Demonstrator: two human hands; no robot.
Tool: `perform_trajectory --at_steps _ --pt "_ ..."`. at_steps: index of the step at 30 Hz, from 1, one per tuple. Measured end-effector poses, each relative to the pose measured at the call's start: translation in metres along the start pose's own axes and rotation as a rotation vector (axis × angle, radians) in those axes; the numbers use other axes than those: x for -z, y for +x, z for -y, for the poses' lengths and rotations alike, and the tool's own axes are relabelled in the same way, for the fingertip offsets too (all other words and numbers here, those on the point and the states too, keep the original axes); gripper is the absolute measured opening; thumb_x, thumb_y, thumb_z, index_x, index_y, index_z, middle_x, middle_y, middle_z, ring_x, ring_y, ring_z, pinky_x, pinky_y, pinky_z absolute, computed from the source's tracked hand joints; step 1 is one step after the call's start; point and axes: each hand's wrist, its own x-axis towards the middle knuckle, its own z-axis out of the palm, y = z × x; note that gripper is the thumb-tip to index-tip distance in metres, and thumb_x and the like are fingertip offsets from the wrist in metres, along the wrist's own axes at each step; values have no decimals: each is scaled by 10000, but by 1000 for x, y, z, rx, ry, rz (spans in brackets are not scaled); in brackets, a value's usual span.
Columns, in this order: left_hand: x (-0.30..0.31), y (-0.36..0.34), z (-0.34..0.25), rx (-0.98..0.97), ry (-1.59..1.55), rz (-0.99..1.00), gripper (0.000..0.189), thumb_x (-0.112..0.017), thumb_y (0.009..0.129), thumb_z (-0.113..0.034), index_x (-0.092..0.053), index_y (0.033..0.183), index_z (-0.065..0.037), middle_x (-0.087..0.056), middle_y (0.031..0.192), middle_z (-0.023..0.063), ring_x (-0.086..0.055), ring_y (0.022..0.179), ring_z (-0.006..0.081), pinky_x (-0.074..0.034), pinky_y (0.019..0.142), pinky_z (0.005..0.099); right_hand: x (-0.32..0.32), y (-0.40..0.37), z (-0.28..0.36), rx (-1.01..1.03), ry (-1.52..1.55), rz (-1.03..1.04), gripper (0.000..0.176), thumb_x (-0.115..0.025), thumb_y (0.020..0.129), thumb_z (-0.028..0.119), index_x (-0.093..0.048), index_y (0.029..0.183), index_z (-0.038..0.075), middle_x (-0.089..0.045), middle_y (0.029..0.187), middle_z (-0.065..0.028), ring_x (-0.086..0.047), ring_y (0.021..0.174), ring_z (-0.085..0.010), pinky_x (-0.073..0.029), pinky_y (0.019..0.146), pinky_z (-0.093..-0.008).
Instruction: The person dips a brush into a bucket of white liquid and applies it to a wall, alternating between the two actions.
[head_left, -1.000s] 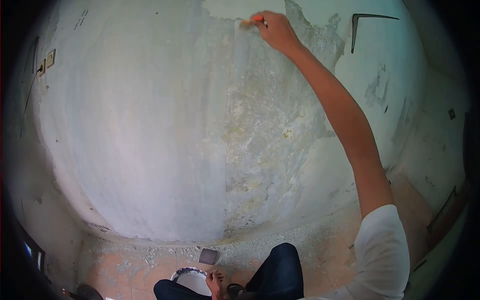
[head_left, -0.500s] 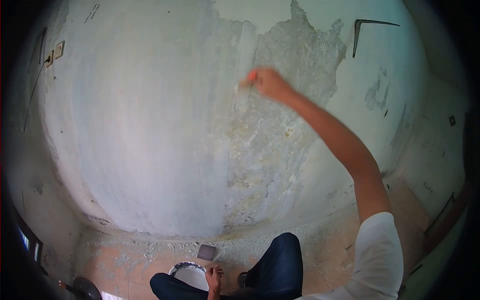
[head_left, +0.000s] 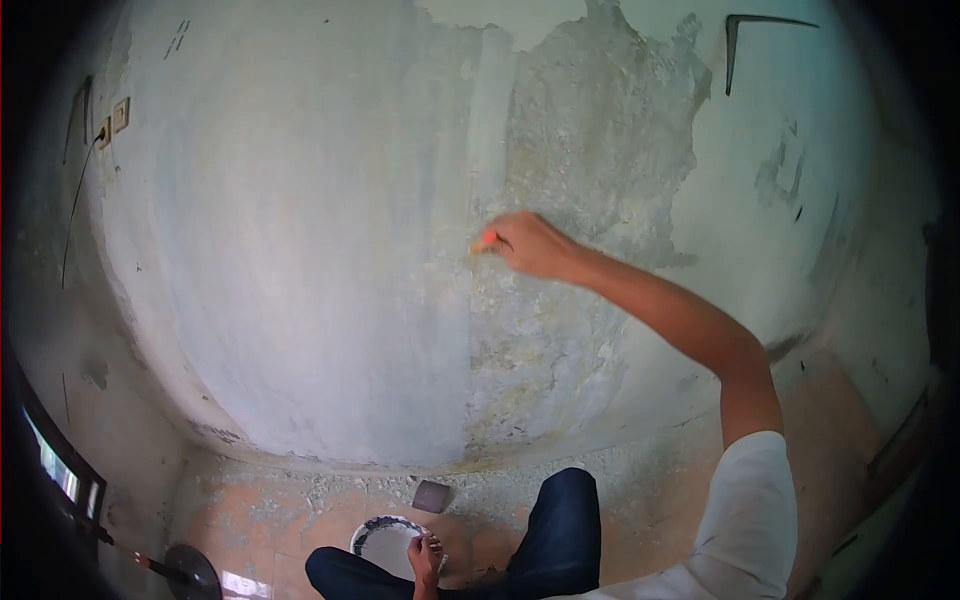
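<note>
My right hand [head_left: 530,243] is closed around a paintbrush [head_left: 484,242] with an orange-red handle and a tan end, held against the wall [head_left: 320,230]. It works at the edge between a smooth whitish coat on the left and a rough, peeled grey patch [head_left: 600,130] on the right. A pale vertical strip [head_left: 491,110] runs up the wall above the brush. Low down, my left hand [head_left: 425,558] has its fingers curled at the rim of a round white bucket [head_left: 372,528], which holds pale paint and has dark smears around its rim.
A grey rectangular piece [head_left: 432,496] lies on the floor among plaster flakes [head_left: 340,485]. A black bracket [head_left: 732,55] juts from the wall at upper right. Outlets with a cord [head_left: 103,133] are at left. A round dark base [head_left: 192,573] stands at lower left.
My right hand has moved down the wall with the paintbrush, and a pale strip shows above it. My left hand stays at the bucket. The view has shifted slightly.
</note>
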Motion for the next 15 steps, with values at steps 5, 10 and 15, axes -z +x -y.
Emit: perform_trajectory --at_steps 5,10,15 --pt "-2 -5 -4 21 68 -14 180 -558 1075 -113 -638 1100 47 -696 874 131 -682 683 202 -531 555 297 131 74 -19 104 -154 -538 150 -697 985 128 -775 1052 19 -773 987 -200 -758 912 -341 -581 806 -460" --pt "4 5 4 -28 176 -21 249 -561 1087 -166 -657 1146 56 -744 968 167 -721 744 234 -556 609 321 126 79 -36 326 -412 -725 221 -650 1007 71 -751 1203 51 -762 1040 -201 -762 884 -334 -628 791 -409" --pt "4 -3 2 -19 197 -4 247 -565 1085 -169 -650 1147 54 -743 966 166 -715 747 214 -541 609 299 -72 -29 -46 441 -293 -338 191 -671 998 117 -694 1135 -15 -725 1079 -217 -742 987 -336 -630 829 -423"
